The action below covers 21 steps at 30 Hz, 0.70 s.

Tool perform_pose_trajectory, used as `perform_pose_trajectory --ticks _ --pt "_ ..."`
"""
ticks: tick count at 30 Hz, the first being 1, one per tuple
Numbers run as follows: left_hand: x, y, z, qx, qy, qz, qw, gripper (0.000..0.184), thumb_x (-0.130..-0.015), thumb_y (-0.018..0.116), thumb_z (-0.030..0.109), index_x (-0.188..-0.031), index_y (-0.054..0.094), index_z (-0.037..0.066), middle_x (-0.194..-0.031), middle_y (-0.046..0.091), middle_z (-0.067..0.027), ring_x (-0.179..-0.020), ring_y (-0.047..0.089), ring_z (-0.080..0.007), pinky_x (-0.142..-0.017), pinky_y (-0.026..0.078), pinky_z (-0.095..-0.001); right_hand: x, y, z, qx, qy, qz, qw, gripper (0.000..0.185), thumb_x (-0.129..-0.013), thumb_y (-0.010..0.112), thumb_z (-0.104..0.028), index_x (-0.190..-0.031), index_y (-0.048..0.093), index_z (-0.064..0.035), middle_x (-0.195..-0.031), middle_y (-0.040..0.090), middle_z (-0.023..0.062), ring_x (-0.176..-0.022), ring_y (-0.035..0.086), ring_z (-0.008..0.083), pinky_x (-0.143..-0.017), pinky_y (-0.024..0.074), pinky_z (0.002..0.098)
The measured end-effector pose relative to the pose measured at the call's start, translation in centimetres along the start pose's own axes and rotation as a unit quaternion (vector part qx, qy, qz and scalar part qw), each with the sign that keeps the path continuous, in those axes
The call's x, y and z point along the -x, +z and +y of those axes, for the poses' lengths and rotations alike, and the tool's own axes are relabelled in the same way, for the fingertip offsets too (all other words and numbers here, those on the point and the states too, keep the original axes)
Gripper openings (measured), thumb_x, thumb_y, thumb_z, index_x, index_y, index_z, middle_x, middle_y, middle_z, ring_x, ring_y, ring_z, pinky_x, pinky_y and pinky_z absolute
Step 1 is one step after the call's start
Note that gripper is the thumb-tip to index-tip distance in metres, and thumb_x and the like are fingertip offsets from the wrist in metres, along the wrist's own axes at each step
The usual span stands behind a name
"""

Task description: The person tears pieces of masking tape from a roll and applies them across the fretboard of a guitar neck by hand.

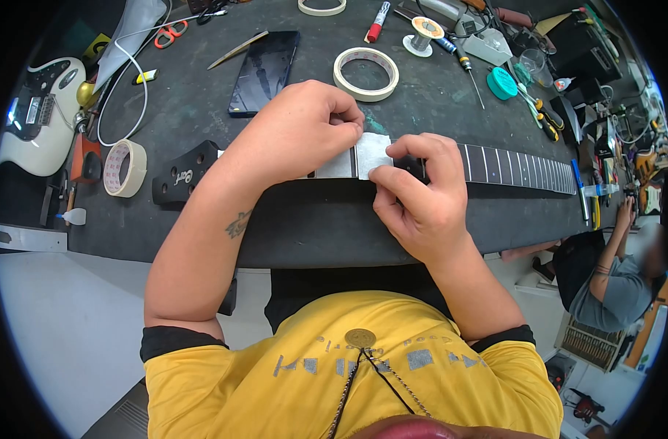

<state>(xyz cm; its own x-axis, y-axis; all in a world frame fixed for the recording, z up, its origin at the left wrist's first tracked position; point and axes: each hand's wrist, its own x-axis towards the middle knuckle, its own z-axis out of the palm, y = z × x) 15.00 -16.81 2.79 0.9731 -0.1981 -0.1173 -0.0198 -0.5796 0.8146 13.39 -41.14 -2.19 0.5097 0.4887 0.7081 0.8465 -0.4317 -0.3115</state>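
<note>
A guitar neck lies across the dark workbench, its black headstock to the left. Pale tape strips cover part of the fretboard between my hands. My left hand bends over the neck, fingers curled together at the upper left edge of the tape; its fingertips are partly hidden. At the tape's right edge, my right hand has thumb and forefinger on the strip, the other fingers curled.
Behind the neck are a phone, a tape roll, a solder spool and a red marker. Another roll and a white guitar body stand left. Tools lie right. A person sits far right.
</note>
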Motion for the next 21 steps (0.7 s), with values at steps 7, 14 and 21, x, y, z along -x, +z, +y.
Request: perform_pose_trajectory --ticks 7,14,21 --pt "0.05 0.22 -0.14 -0.009 0.014 0.014 1.0 0.027 -0.101 0.073 0.013 -0.118 0.084 -0.006 -0.1 0.084 -0.0104 -0.081 0.072 -0.0139 -0.07 0.059 -0.0346 -0.1 0.13 0.06 -0.004 -0.004 0.005 1.0 0.036 -0.065 0.086 -0.003 -0.1 0.082 -0.0122 -0.12 0.071 0.0068 -0.108 0.068 0.0322 -0.087 0.0528 0.0445" --pt "0.18 0.12 0.27 -0.017 0.012 0.011 1.0 0.028 -0.102 0.073 0.014 -0.118 0.084 -0.006 -0.096 0.082 -0.0105 -0.075 0.07 -0.0137 -0.064 0.057 -0.0348 -0.16 0.21 0.06 -0.003 -0.003 0.007 1.0 0.035 -0.066 0.086 -0.003 -0.099 0.081 -0.0123 -0.119 0.071 0.007 -0.106 0.068 0.032 -0.086 0.0529 0.0446" --pt "0.0 0.07 0.24 -0.006 -0.008 0.0 1.0 0.029 -0.101 0.073 0.014 -0.118 0.084 -0.006 -0.095 0.082 -0.0111 -0.079 0.071 -0.0138 -0.07 0.058 -0.0348 -0.43 0.18 0.01 -0.001 -0.014 0.007 1.0 0.034 -0.067 0.085 -0.002 -0.098 0.08 -0.0115 -0.117 0.076 0.0031 -0.108 0.071 0.0304 -0.089 0.0534 0.0453"
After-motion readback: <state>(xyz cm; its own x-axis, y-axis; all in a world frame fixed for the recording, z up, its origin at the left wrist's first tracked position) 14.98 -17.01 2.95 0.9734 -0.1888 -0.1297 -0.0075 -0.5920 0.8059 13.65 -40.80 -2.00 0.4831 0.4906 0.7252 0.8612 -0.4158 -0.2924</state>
